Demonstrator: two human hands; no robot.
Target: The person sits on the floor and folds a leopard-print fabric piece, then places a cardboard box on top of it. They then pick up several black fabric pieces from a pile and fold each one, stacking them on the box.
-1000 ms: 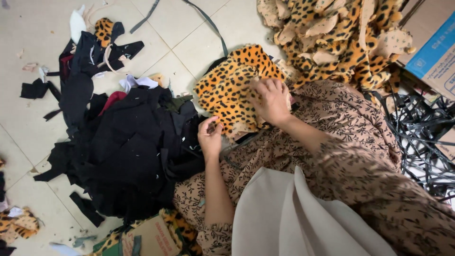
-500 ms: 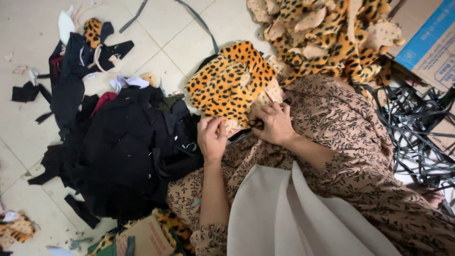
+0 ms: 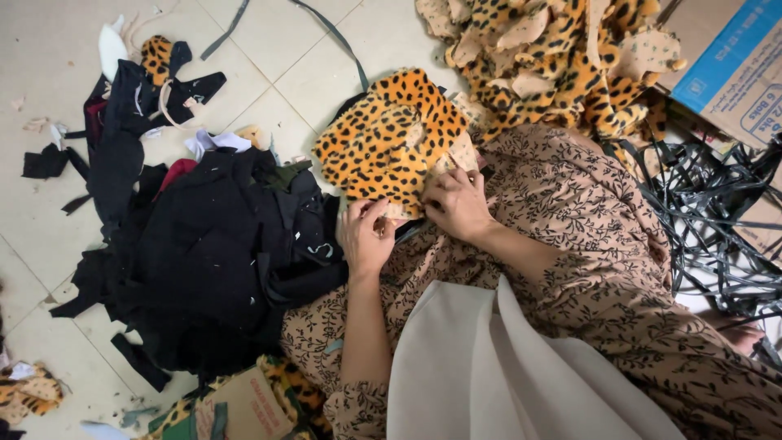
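An orange leopard-print fabric piece (image 3: 389, 138) lies across my lap, over the brown flowered dress. My left hand (image 3: 364, 236) pinches its lower edge with fingers closed. At the piece's right edge my right hand (image 3: 458, 204) grips it beside a pale tan underside. Both hands sit close together, almost touching.
A heap of black fabric scraps (image 3: 204, 253) lies left of my lap on the tiled floor. A pile of leopard-print cut pieces (image 3: 554, 57) is at the top. A cardboard box (image 3: 733, 65) and tangled black straps (image 3: 717, 220) are at right. Small cardboard pieces (image 3: 244, 407) lie at the bottom.
My hands have drawn closer together on the leopard piece; the right hand slid down from its upper right to the lower right edge. The view has shifted slightly.
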